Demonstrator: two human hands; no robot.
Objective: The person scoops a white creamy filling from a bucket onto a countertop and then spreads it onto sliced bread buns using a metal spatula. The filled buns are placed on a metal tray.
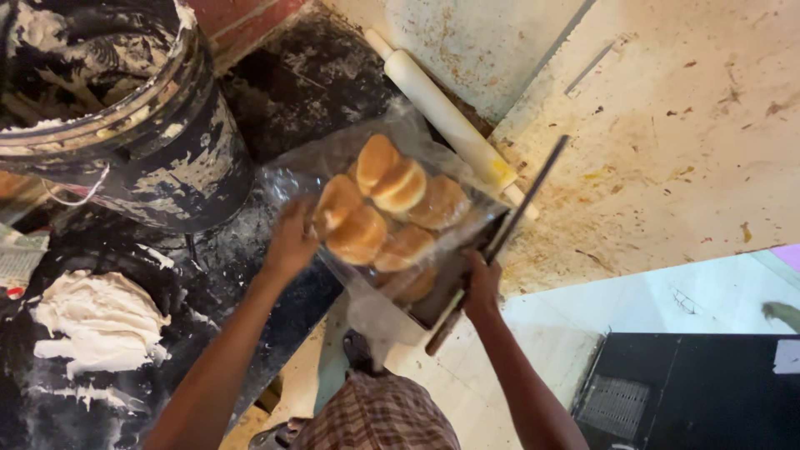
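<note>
Head view looks down on a clear bag of buns (387,212) held between both hands. The left hand (292,242) pinches the bag's near-left edge, the buns lying just beyond and to the right of that grip. The right hand (482,287) closes around the dark tray (467,275) under the bag, probably its near corner. The bag's long axis runs away from both grips, toward a rolling pin (450,117) on the bench (667,150).
</note>
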